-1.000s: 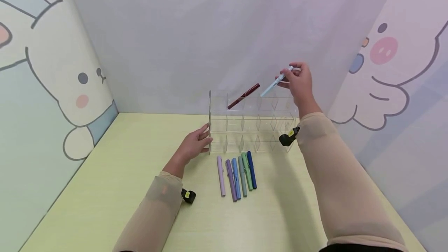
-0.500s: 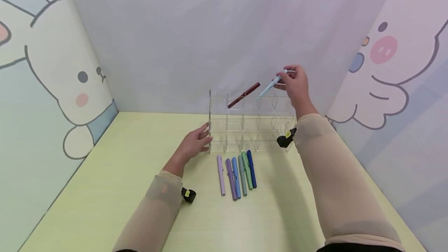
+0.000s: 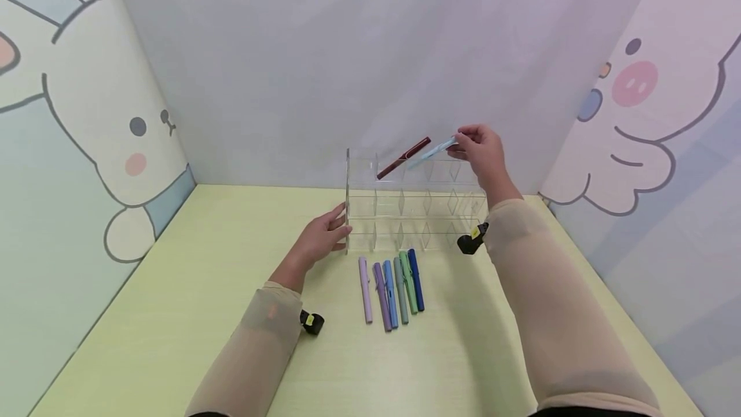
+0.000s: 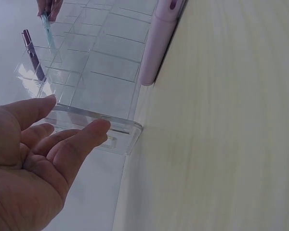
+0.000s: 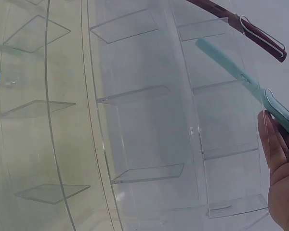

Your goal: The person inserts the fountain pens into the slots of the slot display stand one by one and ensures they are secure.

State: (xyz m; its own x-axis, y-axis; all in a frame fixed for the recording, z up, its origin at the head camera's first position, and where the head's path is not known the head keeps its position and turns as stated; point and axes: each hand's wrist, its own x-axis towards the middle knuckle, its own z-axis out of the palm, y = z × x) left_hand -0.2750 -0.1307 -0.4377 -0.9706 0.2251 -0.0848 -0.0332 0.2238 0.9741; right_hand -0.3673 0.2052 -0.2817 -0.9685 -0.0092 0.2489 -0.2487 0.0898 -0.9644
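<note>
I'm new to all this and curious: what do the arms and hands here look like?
Both hands are a person's, without gloves. Beige sleeves cover the arms, with black fabric beyond, and each wrist carries a small black camera with a yellow label.

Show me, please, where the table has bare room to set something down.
Free: table between the rabbit-print wall and left hand; also between the navy pen and right sleeve. Crowded: just before the clear tiered rack, where six pens lie.
</note>
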